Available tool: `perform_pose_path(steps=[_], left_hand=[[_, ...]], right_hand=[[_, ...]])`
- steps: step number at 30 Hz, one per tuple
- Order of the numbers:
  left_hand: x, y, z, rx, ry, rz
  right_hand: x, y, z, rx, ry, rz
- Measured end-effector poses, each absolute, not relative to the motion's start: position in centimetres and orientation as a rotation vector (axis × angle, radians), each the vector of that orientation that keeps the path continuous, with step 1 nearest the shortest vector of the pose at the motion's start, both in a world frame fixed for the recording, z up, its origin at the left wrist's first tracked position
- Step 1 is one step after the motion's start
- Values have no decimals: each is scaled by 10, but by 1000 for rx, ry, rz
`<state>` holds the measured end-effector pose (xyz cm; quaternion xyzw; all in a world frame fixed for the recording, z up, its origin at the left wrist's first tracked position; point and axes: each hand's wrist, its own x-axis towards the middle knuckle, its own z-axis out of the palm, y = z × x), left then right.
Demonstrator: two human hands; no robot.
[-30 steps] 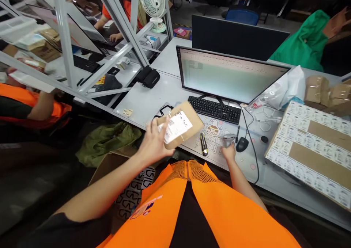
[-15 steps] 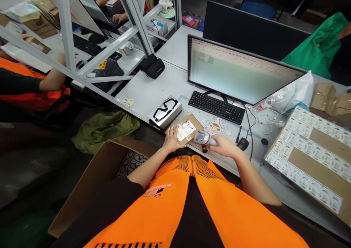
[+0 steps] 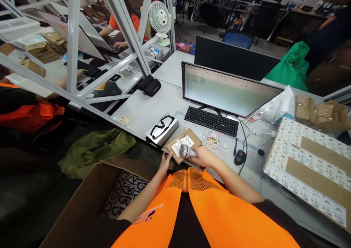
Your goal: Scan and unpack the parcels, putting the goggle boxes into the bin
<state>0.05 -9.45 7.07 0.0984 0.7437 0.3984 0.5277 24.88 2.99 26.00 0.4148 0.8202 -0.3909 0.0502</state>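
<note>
Grey metal bars of a frame (image 3: 72, 47) are set along the left edge of the worktop (image 3: 168, 98), and the neighbouring bench, where a co-worker's orange vest (image 3: 33, 113) can be seen, is partly screened by them. Below the front edge, an olive cloth (image 3: 97, 151) is heaped beside an open carton (image 3: 75, 204), in which black-and-white boxes (image 3: 124, 195) are held; the carton's right side is crossed by the left forearm. Near the front-left corner a pale sticker (image 3: 125, 119) is stuck down, and a black case (image 3: 150, 85) is placed by the left edge.

At the front edge a glasses box (image 3: 161, 130) is laid, with a brown parcel (image 3: 187, 138) just to its right. The parcel's near left corner is met by the thumb of the left hand (image 3: 163, 165); whether it is gripped cannot be told. A grey scanner (image 3: 189, 152) is clasped in the right hand (image 3: 203, 156) above the parcel, and part of the label is hidden by it.

Further back a monitor (image 3: 227, 91) is stood behind a keyboard (image 3: 211, 121). To the right, a pen (image 3: 235, 147) and a mouse (image 3: 240, 157) are followed by a large label-covered box (image 3: 309, 171), by which the worktop's right part is blocked; white bags (image 3: 285, 103) are bunched behind it.
</note>
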Motion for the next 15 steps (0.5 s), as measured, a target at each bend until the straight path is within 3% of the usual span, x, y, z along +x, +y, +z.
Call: perform_pose_path(steps=[7, 11, 15], left_hand=[[0, -75, 77, 74, 1556, 960], [5, -69, 74, 57, 1411, 1022], [4, -71, 67, 93, 1417, 1018]], right_hand=[[314, 44, 152, 2298, 1920, -913], [336, 33, 104, 2471, 1710, -729], [347, 35, 101, 2550, 1704, -647]])
